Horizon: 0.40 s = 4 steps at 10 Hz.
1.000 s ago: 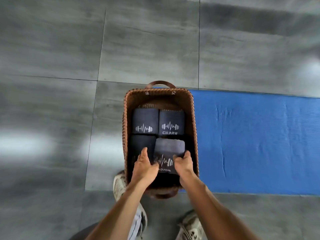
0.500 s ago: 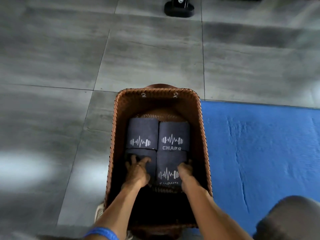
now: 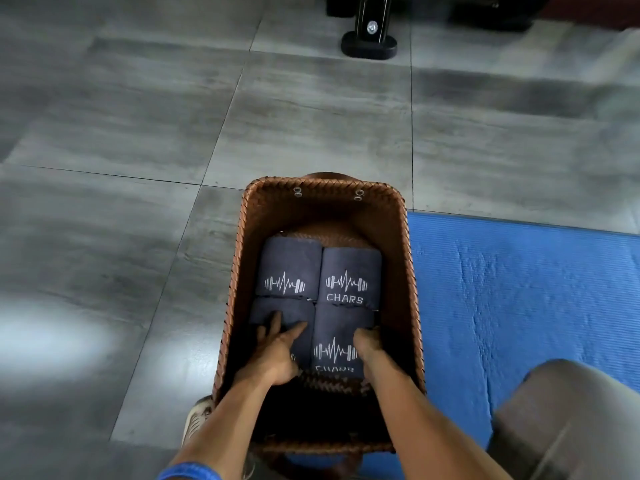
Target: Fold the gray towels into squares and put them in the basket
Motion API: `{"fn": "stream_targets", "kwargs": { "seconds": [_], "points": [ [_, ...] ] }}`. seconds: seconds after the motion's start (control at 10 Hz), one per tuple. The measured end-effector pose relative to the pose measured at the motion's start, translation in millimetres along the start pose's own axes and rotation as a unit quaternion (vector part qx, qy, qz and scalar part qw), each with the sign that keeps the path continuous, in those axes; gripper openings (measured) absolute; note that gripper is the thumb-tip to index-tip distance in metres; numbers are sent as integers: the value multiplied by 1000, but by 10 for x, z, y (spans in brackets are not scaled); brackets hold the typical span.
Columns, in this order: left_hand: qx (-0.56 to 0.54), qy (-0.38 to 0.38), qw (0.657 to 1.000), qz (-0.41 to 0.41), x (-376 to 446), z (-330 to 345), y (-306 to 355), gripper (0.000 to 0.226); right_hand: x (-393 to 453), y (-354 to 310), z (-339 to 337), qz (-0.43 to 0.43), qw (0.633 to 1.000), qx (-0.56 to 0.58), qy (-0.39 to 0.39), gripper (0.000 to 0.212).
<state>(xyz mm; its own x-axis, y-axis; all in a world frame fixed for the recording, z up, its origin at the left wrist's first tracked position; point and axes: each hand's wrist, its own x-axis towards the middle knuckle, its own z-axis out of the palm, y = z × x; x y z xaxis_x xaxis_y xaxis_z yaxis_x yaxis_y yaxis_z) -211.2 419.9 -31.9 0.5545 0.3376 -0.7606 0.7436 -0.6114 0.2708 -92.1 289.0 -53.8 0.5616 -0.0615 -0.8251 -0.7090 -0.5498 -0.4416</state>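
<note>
Down in the basket (image 3: pixel 412 271), both your hands are at the near row of towels. Left hand (image 3: pixel 273 355) lies flat, fingers spread and straight, pressing on the near-left towel (image 3: pixel 273 311); it grips nothing. My read: you're holding that one down so it doesn't shift or unfold while its neighbour gets seated. Right hand (image 3: pixel 367 344) sits at the right edge of the near-right towel (image 3: pixel 341 336), fingers tucked down between towel and basket wall. Fingertips are hidden, so can't tell whether it's pinching the edge or just pushing it in.

Contents: four dark gray folded squares in a two-by-two grid, edges touching.
- far-left towel (image 3: pixel 289 265): barbell/pulse logo face up
- far-right towel (image 3: pixel 349 271): same logo plus "CHARS"
- near-right: same logo and text, text partly cut off by the basket's near wall
- near-left: logo mostly under your left hand

The grid fills the basket width. A strip of bare woven bottom shows beyond the far row.

Basket stands on the gray tile floor (image 3: pixel 138 168), its right wall just beside the blue mat (image 3: pixel 519 289). No loose towels in view on floor or mat, so placing looks nearly done. Only risk: pulling the right hand out carelessly could drag that fold open.
</note>
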Motion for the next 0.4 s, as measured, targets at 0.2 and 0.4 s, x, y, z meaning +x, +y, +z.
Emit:
{"fn": "stream_targets", "kwargs": {
  "seconds": [0.2,0.4],
  "points": [
    [7,-16,1000,-18,14,-41,100,84,-24,-267,56,-86,996,12,-16,69],
    [-78,0,997,-11,-29,-106,143,73,-589,-357,-68,-150,986,-38,-56,69]
  ]
}}
